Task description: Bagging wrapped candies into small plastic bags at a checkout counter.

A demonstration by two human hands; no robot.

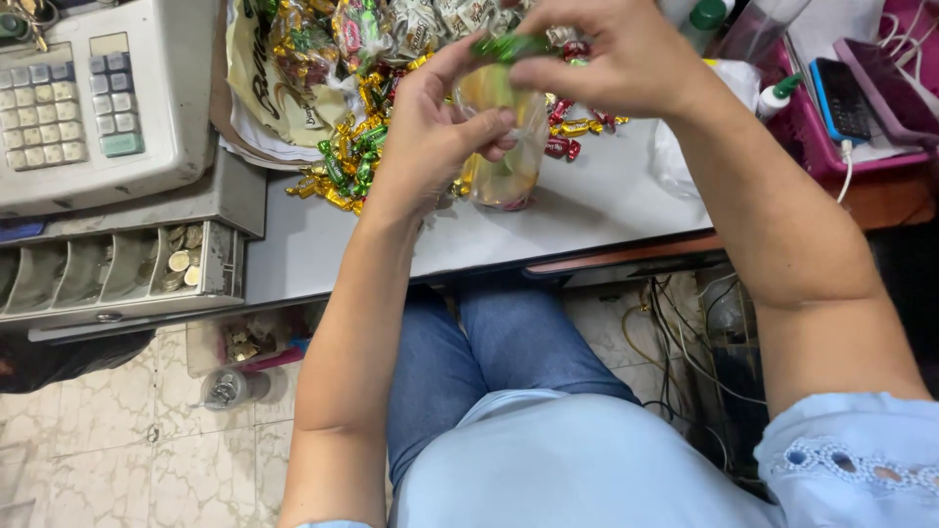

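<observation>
While both hands (509, 88) pinch a clear bag (501, 147), fingers hide its top; contents blurred.

I hold a small clear bag (501, 147) upright over the grey counter, bulging with yellow and orange sweets, its neck gathered at the top. A green wrapped candy (511, 45) lies level right above its mouth.
</observation>
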